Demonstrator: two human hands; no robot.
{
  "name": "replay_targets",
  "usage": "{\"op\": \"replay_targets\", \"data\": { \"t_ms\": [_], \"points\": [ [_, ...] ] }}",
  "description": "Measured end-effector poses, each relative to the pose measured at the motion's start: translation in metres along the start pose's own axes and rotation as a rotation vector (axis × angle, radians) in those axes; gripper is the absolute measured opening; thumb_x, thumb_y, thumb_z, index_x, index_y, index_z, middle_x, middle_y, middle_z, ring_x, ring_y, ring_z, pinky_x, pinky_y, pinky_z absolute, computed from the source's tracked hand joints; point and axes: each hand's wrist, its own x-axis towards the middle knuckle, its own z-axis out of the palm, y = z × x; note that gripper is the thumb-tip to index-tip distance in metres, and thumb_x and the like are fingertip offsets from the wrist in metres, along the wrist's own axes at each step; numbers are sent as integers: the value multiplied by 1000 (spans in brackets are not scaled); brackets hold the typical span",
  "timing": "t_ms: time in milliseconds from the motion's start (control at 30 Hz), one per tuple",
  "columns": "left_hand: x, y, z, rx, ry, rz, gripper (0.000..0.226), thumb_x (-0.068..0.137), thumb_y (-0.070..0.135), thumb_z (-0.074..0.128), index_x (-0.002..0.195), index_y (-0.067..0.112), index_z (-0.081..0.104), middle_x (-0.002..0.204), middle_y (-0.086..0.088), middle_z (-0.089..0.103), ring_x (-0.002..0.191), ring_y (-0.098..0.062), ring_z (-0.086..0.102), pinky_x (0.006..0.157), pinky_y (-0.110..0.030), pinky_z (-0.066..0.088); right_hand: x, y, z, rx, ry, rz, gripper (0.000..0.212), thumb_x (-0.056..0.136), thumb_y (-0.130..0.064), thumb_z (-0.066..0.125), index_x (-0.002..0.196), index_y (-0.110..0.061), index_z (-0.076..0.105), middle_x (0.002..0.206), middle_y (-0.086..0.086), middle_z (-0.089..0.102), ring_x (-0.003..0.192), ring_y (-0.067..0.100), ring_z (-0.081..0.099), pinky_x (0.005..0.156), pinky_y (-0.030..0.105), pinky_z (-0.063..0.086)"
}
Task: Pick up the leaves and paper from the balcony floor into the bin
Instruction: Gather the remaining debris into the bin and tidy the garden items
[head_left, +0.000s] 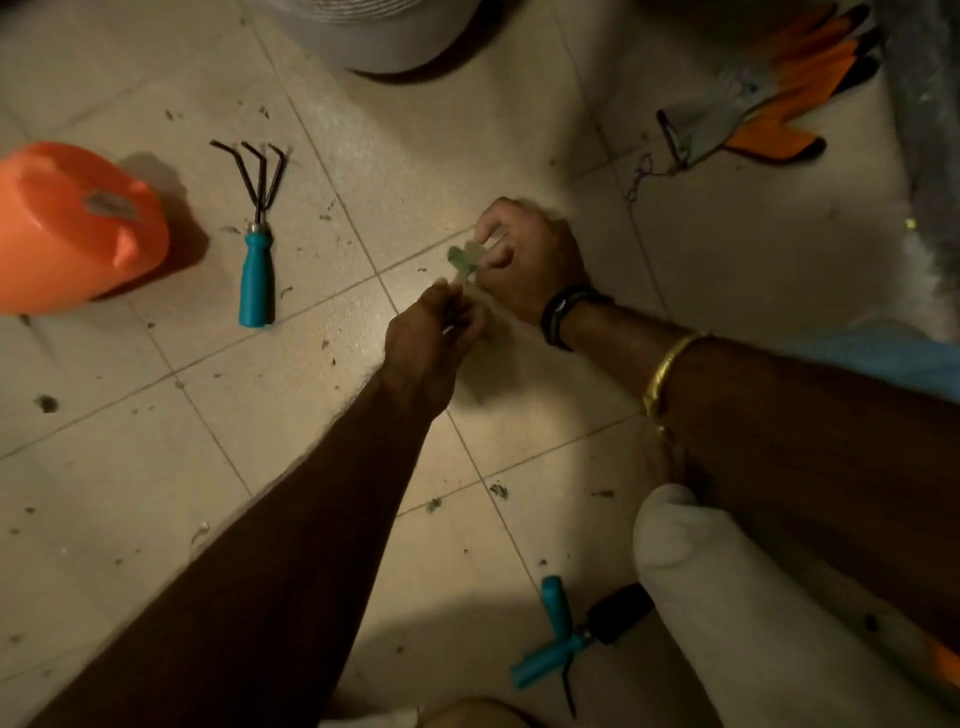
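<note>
Hands met over the beige tiled floor (156, 467) near the middle of the scene. The right hand (524, 260), with a black wristband (563, 317) and a thin gold bangle (670, 369) on its arm, had its fingers curled together, pinching a small pale green leaf scrap (465, 260) held just above the tiles. The left hand (431, 332) reached in from the near left, its fingers bunched together at the near end of that scrap; motion blur hid whether they actually gripped it. Small dark leaf crumbs (498, 489) lay scattered across the tiles.

An orange plastic bucket-like container (67, 228) lay tipped at the far left, well apart from the hands. Just right of it rested a black three-pronged hand rake with a teal handle (257, 270). A grey and orange work glove pair (769, 98) lay at the far right, and a round grey pot (379, 31) stood at the far edge. Two more teal-handled garden tools (556, 644) lay crossed at the near side, beside a white-trousered knee (727, 597)
</note>
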Motion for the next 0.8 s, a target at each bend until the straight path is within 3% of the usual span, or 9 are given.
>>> {"op": "replay_targets", "data": {
  "t_ms": [100,200,300,367,500,633,700,800],
  "points": [
    [-17,-16,-19,89,-134,14,28,102,16,52,122,1,66,115,-13,72,106,-21,70,94,-32,57,-51,-12,5,-26,-98,-83,24,80,-18,73,99,-22,58,67,-8,66,64,12,65,55,30,57],
    [-31,-33,-47,-4,-26,62,26,99,1,49,120,-2,65,114,-17,71,107,-26,69,95,-34,56,-78,-12,9,65,-243,-98,25,79,-16,71,101,-19,58,72,-3,72,67,11,68,62,30,59],
    [-40,-44,-78,-166,90,45,21,96,-9,49,107,-6,67,111,-21,70,100,-28,71,85,-30,60,-78,9,19,-30,-83,-78,11,80,-19,63,89,-19,67,81,-2,72,77,21,68,69,39,57],
    [-41,-51,-97,-185,74,31,22,96,-11,47,105,-7,67,115,-23,69,104,-31,70,85,-30,60,-72,24,27,-173,-15,-41,21,79,-18,58,94,-20,72,90,2,72,85,27,67,75,40,57],
    [-32,-62,-132,-183,104,47,24,95,-12,48,110,-7,66,113,-22,68,107,-31,68,91,-35,58,-58,42,56,-464,-71,-19,25,87,-16,63,111,-18,70,114,11,66,105,32,61,81,36,50],
    [-25,-71,-158,-180,128,64,27,95,-13,47,113,-6,66,108,-19,69,104,-27,69,96,-37,56,-55,50,71,-495,-33,-37,12,89,-13,59,93,-16,70,99,6,67,97,28,61,71,34,50],
    [-26,-75,-165,-176,131,59,26,95,-12,48,110,-4,68,109,-17,70,103,-25,69,97,-36,56,-63,46,78,-488,-107,-154,7,90,-15,61,87,-15,67,96,0,58,96,21,54,71,33,46],
    [-29,-81,-173,-187,147,53,27,94,-12,49,111,-3,68,107,-17,70,102,-25,70,96,-36,56,-78,31,97,-427,-182,-408,7,86,-11,59,87,-10,66,99,8,56,91,26,55,67,33,45]
  ]
}}
